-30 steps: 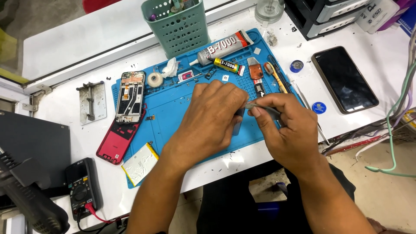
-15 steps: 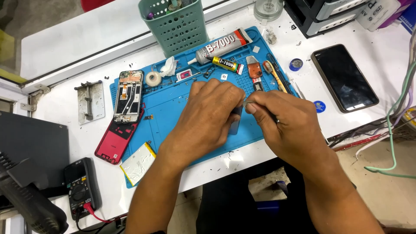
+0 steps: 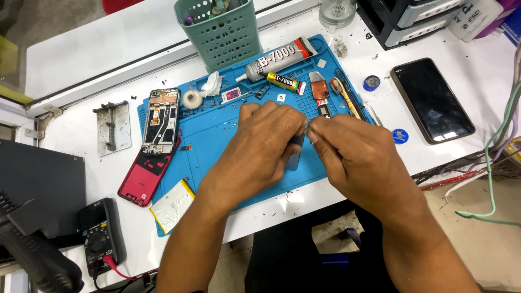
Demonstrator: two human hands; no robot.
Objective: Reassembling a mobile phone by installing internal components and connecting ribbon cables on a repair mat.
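Work mat [image 3: 217, 130] lies at table [image 3: 108, 49] centre. Both hands meet over mat's middle: left hand [image 3: 260, 146] beside right hand [image 3: 358, 157], small dark part [image 3: 296, 154] between them. Opened phone frame [image 3: 160, 122] on mat's left edge, back cover [image 3: 149, 176] overlapping below it. Two glue tubes [image 3: 279, 59] at mat's far side. Basket [image 3: 220, 30] behind mat. Intact phone [image 3: 431, 100] right of mat (well apart). Multimeter [image 3: 100, 236] near left corner.

A phone repair bench: blue work mat [image 3: 217, 141], glue tubes [image 3: 279, 59] (two), multimeter [image 3: 100, 236].
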